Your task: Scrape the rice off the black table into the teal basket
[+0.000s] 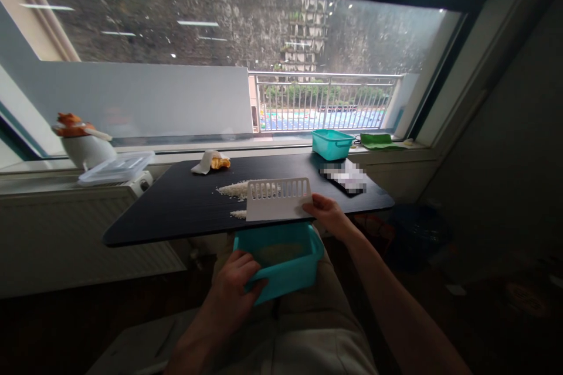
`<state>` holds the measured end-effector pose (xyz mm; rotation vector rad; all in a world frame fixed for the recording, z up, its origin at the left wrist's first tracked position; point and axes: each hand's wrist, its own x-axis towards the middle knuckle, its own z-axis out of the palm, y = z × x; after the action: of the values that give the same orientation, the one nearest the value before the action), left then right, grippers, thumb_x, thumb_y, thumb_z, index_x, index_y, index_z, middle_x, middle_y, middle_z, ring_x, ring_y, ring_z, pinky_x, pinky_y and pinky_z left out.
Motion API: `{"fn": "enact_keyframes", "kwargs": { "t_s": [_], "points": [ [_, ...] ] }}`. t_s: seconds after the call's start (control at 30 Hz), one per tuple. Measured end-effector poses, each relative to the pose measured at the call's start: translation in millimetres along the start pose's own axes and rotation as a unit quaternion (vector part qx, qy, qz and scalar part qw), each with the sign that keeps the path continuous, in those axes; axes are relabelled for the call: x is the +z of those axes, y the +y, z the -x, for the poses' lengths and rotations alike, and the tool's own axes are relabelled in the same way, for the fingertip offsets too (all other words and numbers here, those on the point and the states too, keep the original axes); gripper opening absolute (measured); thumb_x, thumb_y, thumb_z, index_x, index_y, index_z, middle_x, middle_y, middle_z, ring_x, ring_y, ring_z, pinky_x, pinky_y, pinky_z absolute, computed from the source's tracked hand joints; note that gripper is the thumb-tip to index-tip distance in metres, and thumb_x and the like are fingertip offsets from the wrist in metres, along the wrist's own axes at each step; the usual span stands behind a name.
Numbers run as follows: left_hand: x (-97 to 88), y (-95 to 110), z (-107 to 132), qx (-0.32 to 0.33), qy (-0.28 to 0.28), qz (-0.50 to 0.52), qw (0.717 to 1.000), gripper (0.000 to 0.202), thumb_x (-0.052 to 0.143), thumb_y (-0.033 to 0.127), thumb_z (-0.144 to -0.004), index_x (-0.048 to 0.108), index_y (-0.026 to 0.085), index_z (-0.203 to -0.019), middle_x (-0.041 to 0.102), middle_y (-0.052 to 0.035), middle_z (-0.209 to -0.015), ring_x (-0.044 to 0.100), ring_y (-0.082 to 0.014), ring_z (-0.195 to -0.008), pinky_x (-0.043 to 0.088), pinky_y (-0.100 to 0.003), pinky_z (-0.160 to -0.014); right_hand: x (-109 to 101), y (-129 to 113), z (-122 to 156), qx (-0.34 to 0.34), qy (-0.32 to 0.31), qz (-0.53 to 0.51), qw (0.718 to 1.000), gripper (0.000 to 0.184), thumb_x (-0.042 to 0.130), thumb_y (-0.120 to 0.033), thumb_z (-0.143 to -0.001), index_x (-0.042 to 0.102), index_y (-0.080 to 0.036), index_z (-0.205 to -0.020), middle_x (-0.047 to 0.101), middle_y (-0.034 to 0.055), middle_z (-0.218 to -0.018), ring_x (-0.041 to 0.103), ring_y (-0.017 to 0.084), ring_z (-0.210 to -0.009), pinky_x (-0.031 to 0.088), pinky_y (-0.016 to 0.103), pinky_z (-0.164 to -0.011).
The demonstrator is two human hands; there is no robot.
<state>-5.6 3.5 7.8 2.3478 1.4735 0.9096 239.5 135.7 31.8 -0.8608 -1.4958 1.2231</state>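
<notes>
My right hand (323,210) grips the right end of a white slotted plastic scraper (277,210), which stands tilted on the black table (185,211) near its front edge. White grains that look like rice (237,189) lie in a pile behind and to the left of the scraper. A smaller heap of the grains (238,214) sits at its lower left. Below the table edge, my left hand (240,275) is closed on the near left rim of a teal plastic basin (285,281) over my lap. Pale contents show dimly inside the basin.
At the table's back right stands another teal basin (332,145), near a dark flat object (345,179) with a blurred-out top. A white cloth with something orange (211,162) lies at the back. On the left, a clear plastic lid (116,168) rests by the radiator (83,234).
</notes>
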Motion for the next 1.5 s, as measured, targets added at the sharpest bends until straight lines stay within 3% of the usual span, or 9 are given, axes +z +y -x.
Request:
{"fn": "enact_keyframes", "kwargs": {
  "t_s": [0.17, 0.33, 0.43, 0.9, 1.5],
  "points": [
    [0.1, -0.7, -0.2, -0.002, 0.003, -0.002, 1.0, 0.023, 0.065, 0.017, -0.08, 0.054, 0.02, -0.06, 0.06, -0.0013, -0.069, 0.056, -0.0203, -0.078, 0.049, -0.032, -0.069, -10.1, -0.8, 9.2, 0.01, 0.006, -0.001, 1.0, 0.036, 0.083, -0.044, -0.064, 0.079, -0.021, -0.091, 0.079, 0.004, -0.091, 0.071, 0.025, -0.084, 0.057, 0.039, -0.079],
    [1.6, 3.5, -2.1, 0.0, -0.009, 0.005, 1.0, 0.024, 0.065, 0.015, -0.081, 0.054, 0.019, -0.061, 0.061, -0.003, -0.072, 0.056, -0.0213, -0.081, 0.048, -0.032, -0.071, -38.8, -0.6, 17.6, 0.002, 0.072, 0.005, 0.997, 0.038, 0.083, -0.048, -0.064, 0.077, -0.022, -0.092, 0.079, 0.0037, -0.093, 0.071, 0.026, -0.088, 0.054, 0.04, -0.084],
    [3.4, 7.5, -2.6, 0.008, -0.021, 0.011, 1.0, 0.021, 0.066, 0.016, -0.083, 0.056, 0.018, -0.064, 0.061, -0.0027, -0.074, 0.056, -0.0205, -0.082, 0.048, -0.031, -0.071, -45.6, -1.4, 20.1, 0.004, 0.091, 0.014, 0.996, 0.038, 0.084, -0.048, -0.061, 0.078, -0.021, -0.087, 0.079, 0.0034, -0.088, 0.07, 0.026, -0.083, 0.054, 0.04, -0.082],
    [4.8, 7.4, -4.2, 0.022, -0.028, 0.023, 0.999, 0.017, 0.066, 0.016, -0.082, 0.059, 0.019, -0.067, 0.062, -0.0023, -0.076, 0.056, -0.0199, -0.083, 0.048, -0.031, -0.073, -53.6, -3.9, 30.2, 0.011, 0.106, 0.026, 0.994, 0.042, 0.085, -0.05, -0.059, 0.079, -0.021, -0.088, 0.079, 0.004, -0.09, 0.07, 0.026, -0.081, 0.054, 0.04, -0.08],
    [5.8, 6.2, -1.5, 0.023, -0.009, 0.019, 0.999, 0.019, 0.066, 0.016, -0.081, 0.059, 0.019, -0.064, 0.063, -0.0024, -0.074, 0.056, -0.02, -0.08, 0.048, -0.032, -0.071, -42.8, -5.3, 28.2, 0.014, 0.083, 0.031, 0.996, 0.04, 0.083, -0.052, -0.06, 0.079, -0.021, -0.086, 0.079, 0.0044, -0.089, 0.07, 0.026, -0.082, 0.055, 0.039, -0.079]
  ]
}}
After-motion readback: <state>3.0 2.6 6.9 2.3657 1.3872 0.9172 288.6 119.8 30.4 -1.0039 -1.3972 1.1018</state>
